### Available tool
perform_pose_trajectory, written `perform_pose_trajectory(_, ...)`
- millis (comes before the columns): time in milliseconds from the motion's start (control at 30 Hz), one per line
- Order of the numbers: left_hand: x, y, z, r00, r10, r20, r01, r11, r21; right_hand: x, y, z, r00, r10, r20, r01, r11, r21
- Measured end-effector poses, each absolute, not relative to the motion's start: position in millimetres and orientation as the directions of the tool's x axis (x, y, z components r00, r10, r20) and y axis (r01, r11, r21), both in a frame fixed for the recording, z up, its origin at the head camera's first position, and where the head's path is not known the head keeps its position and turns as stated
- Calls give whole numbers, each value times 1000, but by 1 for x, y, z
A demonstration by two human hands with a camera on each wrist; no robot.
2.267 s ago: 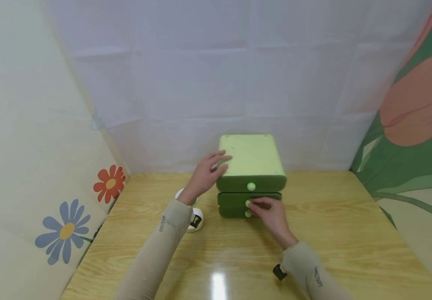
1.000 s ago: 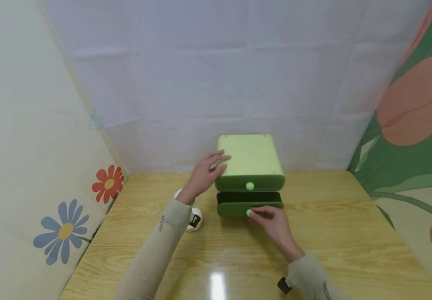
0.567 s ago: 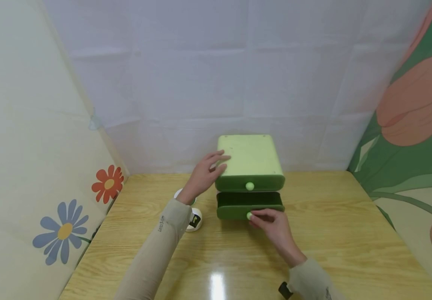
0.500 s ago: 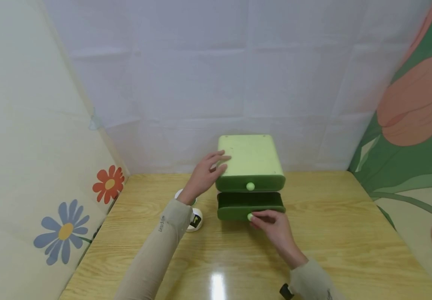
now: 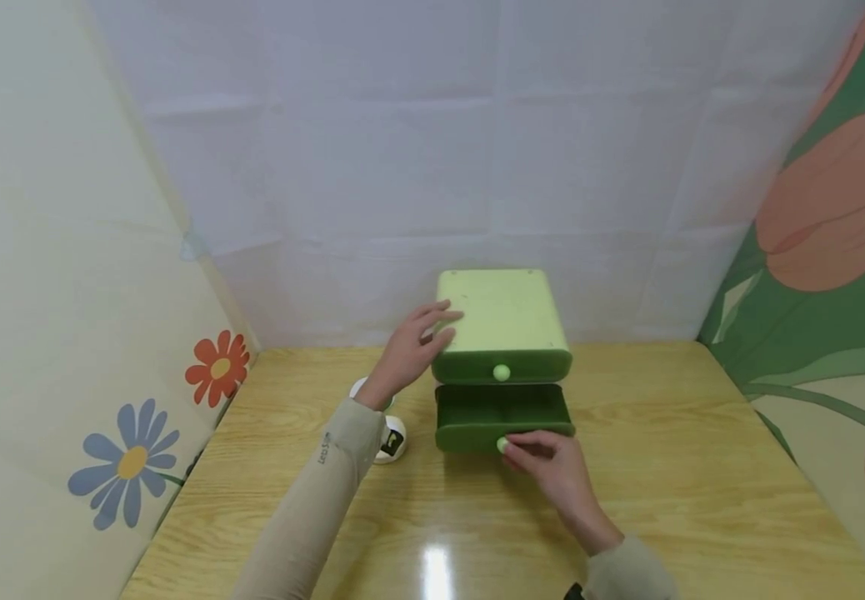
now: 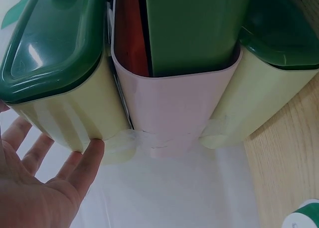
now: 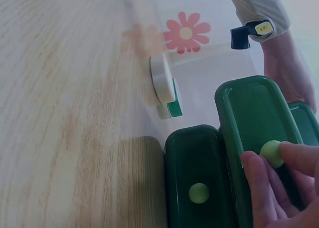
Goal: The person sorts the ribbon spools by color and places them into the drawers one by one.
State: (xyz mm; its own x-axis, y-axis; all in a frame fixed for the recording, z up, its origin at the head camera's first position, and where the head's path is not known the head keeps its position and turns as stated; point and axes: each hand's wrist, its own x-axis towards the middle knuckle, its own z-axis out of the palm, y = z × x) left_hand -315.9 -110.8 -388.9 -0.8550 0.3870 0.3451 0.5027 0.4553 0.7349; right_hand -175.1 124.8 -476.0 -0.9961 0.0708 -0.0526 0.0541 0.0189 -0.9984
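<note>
A small drawer cabinet (image 5: 507, 308) with a pale green top and dark green drawer fronts stands on the table. My left hand (image 5: 410, 346) rests on its upper left edge with fingers spread; the left wrist view shows the fingers (image 6: 87, 165) stretched against the pale casing. Thumb and fingers of my right hand (image 5: 556, 471) pinch the round light green knob (image 7: 271, 153) of the middle drawer (image 5: 466, 437). That drawer is pulled well out, and its dark green inside shows from above. The top drawer (image 5: 466, 367) is closed, as is the bottom drawer (image 7: 194, 163).
A white round container (image 5: 402, 454) stands left of the cabinet, partly behind the left wrist, with another white round thing (image 5: 357, 387) behind it. The wooden table (image 5: 702, 467) ends at a white cloth backdrop (image 5: 372, 167). Flower-printed panels flank both sides.
The right hand has moved from the knobs toward the person, drawing the middle drawer out from nearly closed to well open. The left hand has stayed on the cabinet.
</note>
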Motion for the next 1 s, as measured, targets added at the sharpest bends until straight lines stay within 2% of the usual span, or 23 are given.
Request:
perform_pose_trajectory(267, -316, -111, -390, -850, 392, 352, 512, 455, 729, -168, 124, -476, -995, 73, -69, 67, -32, -997)
perform_pose_trajectory(767, -315, -110, -392, -847, 381, 370, 520, 453, 724, -159, 123, -475, -994, 89, -67, 66, -13, -998)
perform_pose_trajectory(1000, -307, -119, -402, -876, 309, 370, 476, 435, 765, -160, 124, -476, -995, 81, -65, 64, -12, -998)
